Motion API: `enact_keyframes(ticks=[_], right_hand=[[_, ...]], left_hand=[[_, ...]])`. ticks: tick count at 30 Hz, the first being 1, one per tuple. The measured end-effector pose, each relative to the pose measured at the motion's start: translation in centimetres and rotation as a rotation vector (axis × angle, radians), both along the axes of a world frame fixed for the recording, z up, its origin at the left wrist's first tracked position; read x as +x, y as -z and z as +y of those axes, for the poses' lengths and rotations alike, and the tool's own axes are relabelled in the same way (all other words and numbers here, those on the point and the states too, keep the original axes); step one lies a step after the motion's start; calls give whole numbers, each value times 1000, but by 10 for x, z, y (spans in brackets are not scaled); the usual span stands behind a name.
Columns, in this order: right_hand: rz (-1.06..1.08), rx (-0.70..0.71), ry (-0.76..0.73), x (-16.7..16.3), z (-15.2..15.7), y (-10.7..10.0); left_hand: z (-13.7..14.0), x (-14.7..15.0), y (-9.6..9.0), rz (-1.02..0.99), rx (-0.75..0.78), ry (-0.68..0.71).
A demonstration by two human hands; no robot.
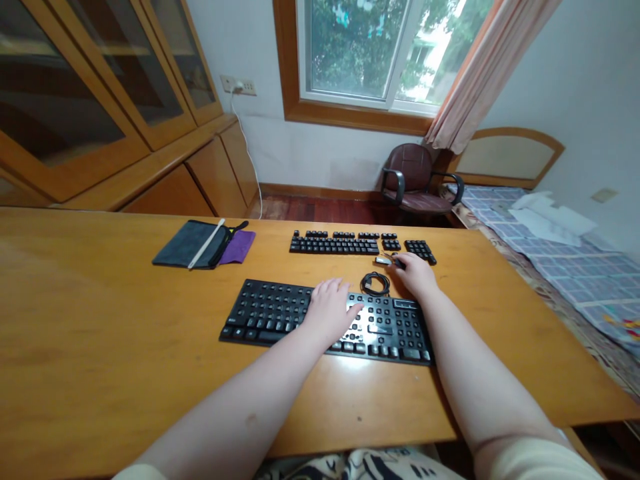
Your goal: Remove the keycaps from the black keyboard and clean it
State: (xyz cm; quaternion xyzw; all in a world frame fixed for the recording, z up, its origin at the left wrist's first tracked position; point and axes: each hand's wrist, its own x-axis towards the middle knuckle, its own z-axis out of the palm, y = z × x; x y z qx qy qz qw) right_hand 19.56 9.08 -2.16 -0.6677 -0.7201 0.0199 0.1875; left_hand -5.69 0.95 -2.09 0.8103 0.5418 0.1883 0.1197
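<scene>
A black keyboard (273, 307) lies on the wooden desk in front of me. Many of its keycaps are off, showing bare switch posts; a bottom row of caps is still on. My left hand (330, 308) rests on the middle of the keyboard, fingers spread and lying flat. Beyond its right end, my right hand (416, 272) has its fingers pinched together by a small dark piece, too small to make out. A small silvery item (383, 261) lies beside those fingertips. Loose black keycaps (334, 245) stand in keyboard order behind, the number-pad group (420, 251) nearest my right hand.
A coiled black USB cable (375, 284) lies between the keyboard and the loose caps. To the left are a dark pouch (180, 245), a white stick (206, 244) and a purple cloth (239, 247). Past the desk stand an office chair (413, 173) and a bed (560, 247).
</scene>
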Motion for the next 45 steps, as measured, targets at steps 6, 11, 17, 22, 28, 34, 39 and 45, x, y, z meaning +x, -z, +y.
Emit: enact_keyframes(ticks=[6,11,17,22,28,34,39,45], right_hand=[[-28,-2,-25,-7,-4,-1],[-122,-17,-99,-13,-16,-23],[-274,-72,28,-24,-9,-57],[-267,-46,-65,-28,1,-34],[-261,-64,-74,-21,6,-11],[-293,-58,-92,-25,6,-11],[-331,-77,-69,-28,3,-13],[-256,-31,-116,-29,3,-9]], left_hand=[[3,0,0,-20,-3,-22],[2,0,-1,-19,7,-24],[3,1,0,-15,6,-24],[1,1,-2,-31,-1,-28],[1,1,-2,-43,-12,-33],[2,1,-3,-32,-18,-32],[1,1,-3,-34,-8,-28],[2,1,-4,-30,-29,-30]])
